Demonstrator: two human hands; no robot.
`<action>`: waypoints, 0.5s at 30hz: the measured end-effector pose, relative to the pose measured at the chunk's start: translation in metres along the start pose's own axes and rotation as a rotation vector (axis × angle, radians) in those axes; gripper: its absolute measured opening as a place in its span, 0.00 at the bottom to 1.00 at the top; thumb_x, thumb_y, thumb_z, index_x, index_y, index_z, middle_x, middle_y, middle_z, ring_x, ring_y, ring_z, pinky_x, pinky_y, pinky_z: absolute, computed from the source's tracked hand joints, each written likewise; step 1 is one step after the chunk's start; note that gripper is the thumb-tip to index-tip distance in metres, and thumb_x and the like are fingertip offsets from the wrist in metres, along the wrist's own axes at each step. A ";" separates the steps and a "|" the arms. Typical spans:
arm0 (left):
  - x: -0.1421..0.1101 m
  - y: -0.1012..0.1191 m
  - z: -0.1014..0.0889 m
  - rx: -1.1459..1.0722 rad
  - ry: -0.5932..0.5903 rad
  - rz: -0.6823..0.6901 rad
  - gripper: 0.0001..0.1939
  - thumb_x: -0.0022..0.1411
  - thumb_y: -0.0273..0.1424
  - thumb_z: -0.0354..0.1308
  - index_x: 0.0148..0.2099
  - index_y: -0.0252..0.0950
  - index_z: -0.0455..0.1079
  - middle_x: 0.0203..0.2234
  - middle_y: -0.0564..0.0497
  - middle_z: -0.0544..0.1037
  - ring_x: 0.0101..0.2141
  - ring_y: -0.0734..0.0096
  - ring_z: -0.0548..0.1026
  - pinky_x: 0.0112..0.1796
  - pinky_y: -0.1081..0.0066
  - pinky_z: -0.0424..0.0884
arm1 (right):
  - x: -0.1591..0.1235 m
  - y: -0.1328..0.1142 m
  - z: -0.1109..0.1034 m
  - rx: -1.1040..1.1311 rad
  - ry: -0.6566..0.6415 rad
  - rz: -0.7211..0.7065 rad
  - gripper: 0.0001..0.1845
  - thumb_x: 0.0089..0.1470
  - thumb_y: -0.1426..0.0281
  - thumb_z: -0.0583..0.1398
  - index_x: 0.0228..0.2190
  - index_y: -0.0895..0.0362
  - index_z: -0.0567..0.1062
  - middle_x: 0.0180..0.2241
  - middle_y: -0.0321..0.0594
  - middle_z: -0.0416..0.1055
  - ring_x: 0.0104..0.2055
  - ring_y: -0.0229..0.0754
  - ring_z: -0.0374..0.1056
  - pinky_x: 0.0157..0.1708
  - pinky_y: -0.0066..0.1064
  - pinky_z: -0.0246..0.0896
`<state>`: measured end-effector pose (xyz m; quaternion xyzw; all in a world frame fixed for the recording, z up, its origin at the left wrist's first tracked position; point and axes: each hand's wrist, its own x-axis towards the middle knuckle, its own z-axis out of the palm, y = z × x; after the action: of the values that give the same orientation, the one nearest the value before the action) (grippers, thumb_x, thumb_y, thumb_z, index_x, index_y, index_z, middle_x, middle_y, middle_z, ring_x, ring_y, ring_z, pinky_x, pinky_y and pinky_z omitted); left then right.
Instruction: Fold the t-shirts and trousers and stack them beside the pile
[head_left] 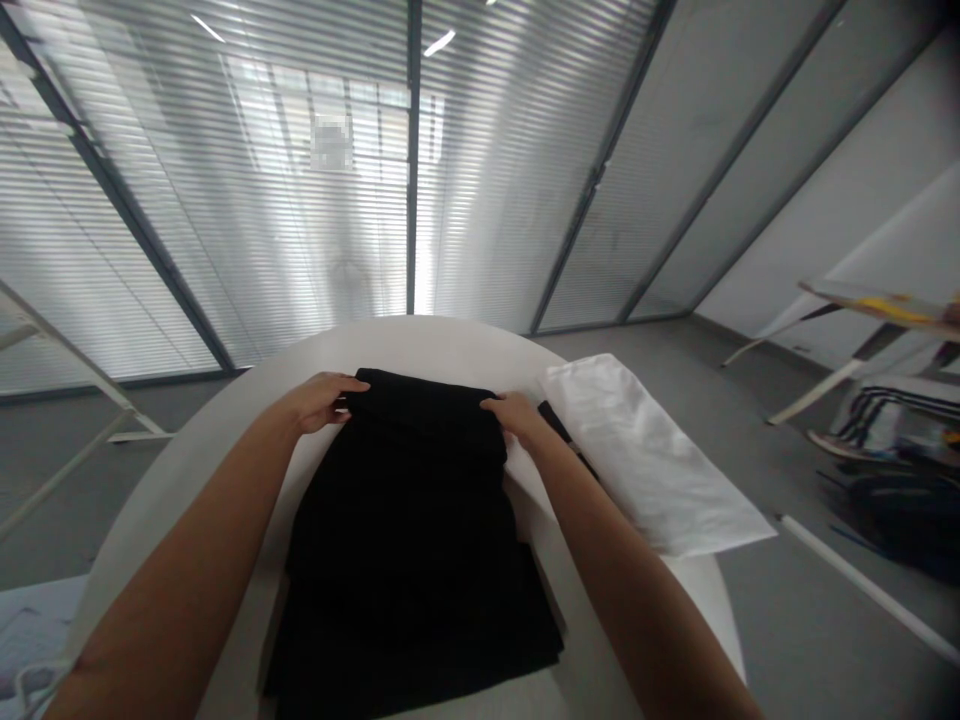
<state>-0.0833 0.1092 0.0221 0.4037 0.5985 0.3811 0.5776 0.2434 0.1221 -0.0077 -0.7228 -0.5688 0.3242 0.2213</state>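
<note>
- Left hand (322,400): fingers gripping the 11 o'clock corner of the black, folded fabric piece (420,520).
- Fabric piece: on the round, white table (420,340), centre to 6 o'clock.
- Right hand (519,414): fingers gripping its 1 o'clock corner.
- White, rectangular, flat sheet (645,460): table's 2 o'clock, overhanging the edge.

Shows a bare left forearm (206,535) at eight o'clock in the view and a bare right forearm (611,550) at five, tapering smoothly; ends in a bare left hand (322,399) and a bare right hand (517,414).
</note>
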 end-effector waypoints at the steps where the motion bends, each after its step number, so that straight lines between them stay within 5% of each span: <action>1: 0.000 0.001 0.000 -0.009 0.005 -0.009 0.19 0.34 0.35 0.74 0.30 0.34 0.73 0.27 0.51 0.73 0.26 0.73 0.69 0.22 0.76 0.64 | 0.000 0.001 -0.001 0.016 -0.010 0.005 0.11 0.52 0.63 0.60 0.27 0.59 0.74 0.19 0.38 0.69 0.23 0.40 0.67 0.22 0.28 0.55; 8: -0.007 0.007 -0.003 0.007 -0.058 -0.043 0.18 0.34 0.34 0.74 0.31 0.36 0.76 0.30 0.50 0.76 0.28 0.73 0.71 0.24 0.76 0.67 | -0.002 0.005 -0.007 0.186 -0.158 0.001 0.17 0.46 0.62 0.65 0.16 0.56 0.66 0.11 0.30 0.57 0.13 0.33 0.52 0.14 0.27 0.41; 15: -0.009 0.010 -0.006 0.030 -0.073 -0.007 0.15 0.37 0.31 0.73 0.32 0.36 0.77 0.27 0.51 0.76 0.21 0.79 0.66 0.18 0.79 0.58 | -0.010 0.003 -0.015 0.432 -0.242 -0.079 0.07 0.42 0.68 0.64 0.28 0.55 0.75 0.13 0.28 0.58 0.14 0.30 0.49 0.14 0.24 0.36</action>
<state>-0.0885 0.1048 0.0350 0.4238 0.5842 0.3551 0.5941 0.2549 0.1127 0.0030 -0.5921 -0.5364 0.5135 0.3131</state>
